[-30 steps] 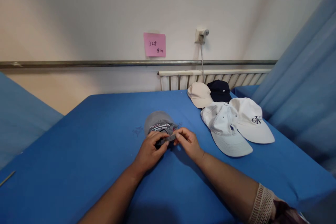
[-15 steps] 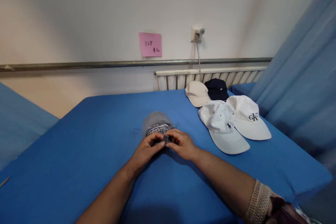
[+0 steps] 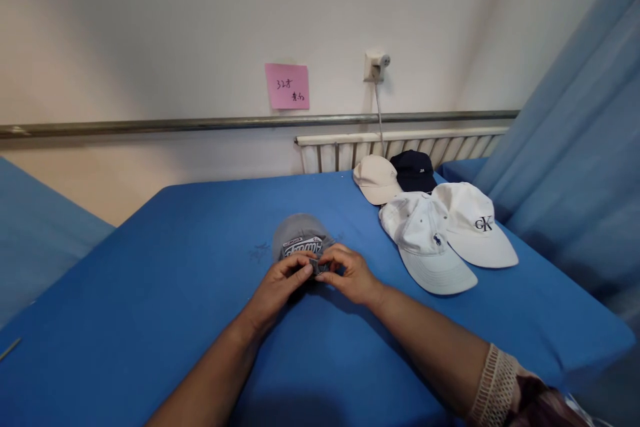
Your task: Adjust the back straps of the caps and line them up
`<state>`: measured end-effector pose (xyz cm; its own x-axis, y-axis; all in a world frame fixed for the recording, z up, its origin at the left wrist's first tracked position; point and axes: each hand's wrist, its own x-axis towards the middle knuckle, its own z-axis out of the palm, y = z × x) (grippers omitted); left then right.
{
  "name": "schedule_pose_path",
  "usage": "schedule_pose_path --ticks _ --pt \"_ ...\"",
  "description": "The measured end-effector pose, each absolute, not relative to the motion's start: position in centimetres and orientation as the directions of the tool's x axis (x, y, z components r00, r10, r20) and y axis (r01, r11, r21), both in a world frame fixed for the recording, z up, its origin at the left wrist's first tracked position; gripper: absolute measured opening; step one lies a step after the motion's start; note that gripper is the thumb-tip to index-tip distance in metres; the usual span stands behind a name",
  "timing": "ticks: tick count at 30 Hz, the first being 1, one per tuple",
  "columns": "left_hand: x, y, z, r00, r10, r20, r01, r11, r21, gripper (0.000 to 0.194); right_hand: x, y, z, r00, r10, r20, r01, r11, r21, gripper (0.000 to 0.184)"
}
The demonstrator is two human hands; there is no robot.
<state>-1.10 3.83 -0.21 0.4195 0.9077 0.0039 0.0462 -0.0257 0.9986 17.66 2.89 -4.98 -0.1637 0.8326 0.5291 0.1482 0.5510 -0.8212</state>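
Note:
A grey baseball cap (image 3: 297,227) with white lettering lies on the blue-covered table (image 3: 190,267), its brim pointing away from me. My left hand (image 3: 285,283) pinches the dark strap at the cap's near side between thumb and fingers. Just to its right, my right hand (image 3: 350,275) pinches the strap's other part, close to a small metal buckle. The two hands' fingertips almost meet and cover much of the strap, and the near part of the cap is partly hidden behind them.
To the right lie a pale cap (image 3: 423,233) with a small dark horse logo, a white cap (image 3: 470,220), a beige cap (image 3: 376,177) and a navy cap (image 3: 414,170). A radiator (image 3: 345,150) and metal rail (image 3: 210,124) run behind. A blue curtain (image 3: 570,120) hangs at right.
The right hand's fingers have drawn slightly away from the left hand's, showing more of the strap and buckle between them. The cap stays in nearly the same place.

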Motion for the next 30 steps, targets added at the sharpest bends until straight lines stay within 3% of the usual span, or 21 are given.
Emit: schedule_pose_path --ticks 11,30 --pt "-1.16 3.88 -0.34 0.420 0.908 -0.012 0.049 -0.010 0.999 0.030 17.78 3.10 -5.27 -0.200 0.854 0.480 0.120 0.507 -0.853 0.023" --pt "-0.86 3.47 -0.16 0.429 0.903 -0.016 -0.013 0.024 1.000 0.026 17.29 2.53 -4.71 -0.165 0.822 0.545 0.104 0.564 -0.819 0.020"
